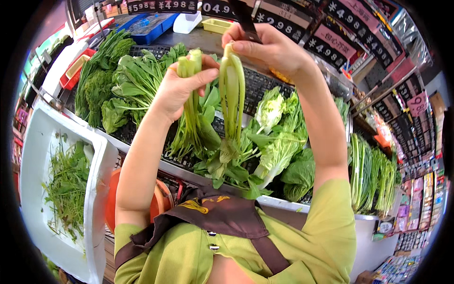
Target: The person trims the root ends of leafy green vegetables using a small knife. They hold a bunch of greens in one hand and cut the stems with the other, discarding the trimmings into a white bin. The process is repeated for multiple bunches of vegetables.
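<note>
My left hand (193, 76) grips a bunch of leafy greens (193, 110) by its pale cut stem ends, with the leaves hanging down. Beside it, my right hand (264, 48) pinches the root end of another stalked green (232, 92), whose leaves droop towards my apron. The same right hand also holds a knife (244, 21) with a dark blade that points up and away. Below both hands, a loose napa cabbage (278, 152) and a dark green leafy head (299, 174) lie on the black plastic crate display (253, 94).
At left stands a white foam box (97, 170) with leaf trimmings (69, 188) inside, beside an orange bucket (161, 195). More greens (136, 78) and a blue tray (159, 30) lie beyond. Price signs (330, 46) hang at the far side. Scallions (358, 170) stand at right.
</note>
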`<state>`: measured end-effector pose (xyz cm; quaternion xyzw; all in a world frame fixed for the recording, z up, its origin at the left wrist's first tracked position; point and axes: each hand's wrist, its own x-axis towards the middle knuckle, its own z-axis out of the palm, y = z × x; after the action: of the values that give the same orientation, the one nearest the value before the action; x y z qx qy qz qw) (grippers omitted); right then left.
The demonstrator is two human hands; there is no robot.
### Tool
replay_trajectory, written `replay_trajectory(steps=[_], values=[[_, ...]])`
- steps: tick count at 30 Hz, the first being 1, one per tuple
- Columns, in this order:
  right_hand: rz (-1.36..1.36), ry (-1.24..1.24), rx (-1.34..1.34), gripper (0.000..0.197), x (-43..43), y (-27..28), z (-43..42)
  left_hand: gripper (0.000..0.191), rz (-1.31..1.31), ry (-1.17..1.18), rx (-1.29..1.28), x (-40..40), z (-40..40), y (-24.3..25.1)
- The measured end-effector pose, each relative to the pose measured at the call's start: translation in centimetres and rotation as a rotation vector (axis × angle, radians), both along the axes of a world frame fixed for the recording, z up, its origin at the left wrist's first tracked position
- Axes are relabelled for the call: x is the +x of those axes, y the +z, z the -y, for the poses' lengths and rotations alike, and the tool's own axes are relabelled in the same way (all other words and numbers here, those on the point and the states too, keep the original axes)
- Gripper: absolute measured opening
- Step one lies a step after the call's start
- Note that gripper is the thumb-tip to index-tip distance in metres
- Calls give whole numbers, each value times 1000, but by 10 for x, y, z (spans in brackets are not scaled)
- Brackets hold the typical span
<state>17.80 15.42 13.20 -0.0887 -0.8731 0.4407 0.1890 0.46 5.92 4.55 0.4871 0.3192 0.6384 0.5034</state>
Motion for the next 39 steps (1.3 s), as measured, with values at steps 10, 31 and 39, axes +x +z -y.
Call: replay_trajectory(steps=[10,31,39], values=[[-36,76,-97,22,-4,-28,-18,37,23,-55,-88,6,-7,-11],[108,-553,494,35,44,-86,67,15,-395,264,115,50,25,-33],[144,-477,468,34,40,-79,67,20,-706,384,309,47,25,-37]])
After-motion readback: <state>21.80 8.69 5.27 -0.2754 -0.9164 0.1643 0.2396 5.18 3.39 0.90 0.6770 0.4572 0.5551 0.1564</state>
